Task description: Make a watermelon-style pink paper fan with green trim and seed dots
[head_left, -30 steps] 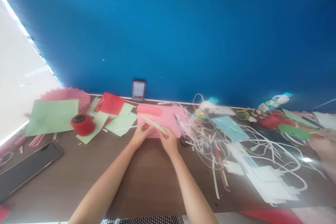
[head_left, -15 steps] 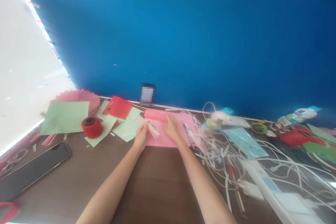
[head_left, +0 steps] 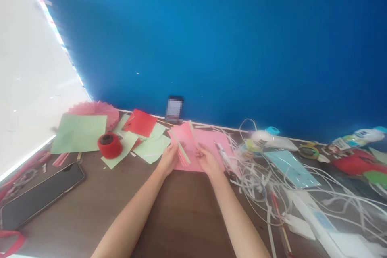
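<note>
Between the fingers of my left hand (head_left: 168, 159) is a narrow pleated pink paper (head_left: 182, 155) with a pale edge. My right hand (head_left: 209, 162) pinches the lower end of a second pleated pink paper (head_left: 190, 130), which slants up and to the left. The two folded pieces lean towards each other, nearly meeting at the top; I cannot tell whether they touch. Beneath both hands lies a flat pink sheet (head_left: 216, 141), its left part hidden by the folded papers. A pen (head_left: 223, 154) rests on its right side.
To the left are a red tape roll (head_left: 110, 146), green sheets (head_left: 80, 133), a red paper square (head_left: 142, 122), a pink paper fan (head_left: 99, 109) and a phone (head_left: 42, 195). White cables (head_left: 254, 185), a glue bottle (head_left: 263, 138) and a power strip (head_left: 314, 217) crowd the right. A blue wall (head_left: 211, 48) stands behind.
My right hand has closed on the second pleated paper and raised it off the sheet, bringing it nearer the left one. My left hand still holds its piece. The view has shifted slightly left.
</note>
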A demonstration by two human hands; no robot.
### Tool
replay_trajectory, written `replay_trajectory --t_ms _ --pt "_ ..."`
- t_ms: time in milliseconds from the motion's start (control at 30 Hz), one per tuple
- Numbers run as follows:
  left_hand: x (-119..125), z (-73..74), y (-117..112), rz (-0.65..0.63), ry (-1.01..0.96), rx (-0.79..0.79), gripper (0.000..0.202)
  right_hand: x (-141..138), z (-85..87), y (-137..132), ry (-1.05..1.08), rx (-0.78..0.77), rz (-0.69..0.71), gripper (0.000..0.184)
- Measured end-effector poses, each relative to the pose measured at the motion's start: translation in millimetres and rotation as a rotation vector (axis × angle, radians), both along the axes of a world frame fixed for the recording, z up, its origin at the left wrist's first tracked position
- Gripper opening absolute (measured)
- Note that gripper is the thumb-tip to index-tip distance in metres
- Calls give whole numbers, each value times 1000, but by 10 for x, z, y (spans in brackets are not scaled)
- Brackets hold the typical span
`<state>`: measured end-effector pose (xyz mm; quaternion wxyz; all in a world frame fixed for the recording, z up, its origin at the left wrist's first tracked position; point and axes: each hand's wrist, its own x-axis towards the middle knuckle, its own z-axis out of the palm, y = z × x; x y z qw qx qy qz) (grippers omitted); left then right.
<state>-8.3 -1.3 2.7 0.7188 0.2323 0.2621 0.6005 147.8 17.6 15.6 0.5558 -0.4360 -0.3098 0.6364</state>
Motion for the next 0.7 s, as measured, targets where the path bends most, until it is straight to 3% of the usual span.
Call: replay_trajectory --t_ms 67,167,300,467,700 --pt "6 27 -26 -47 -33 14 31 -11 -1 -158 173 -90 -16 17" --pt "18 68 -77 -124 -48 51 29 -58 -50 -354 207 -119 -71 14" --pt "20 122 -134 -210 2 98 28 -107 -113 -513 -75 0 -87 17" --pt "4 141 -158 -239 45 109 29 -112 -83 -562 -615 350 -113 20" --pt "7 127 -187 -312 110 117 34 -144 -67 -573 -596 394 -23 20"
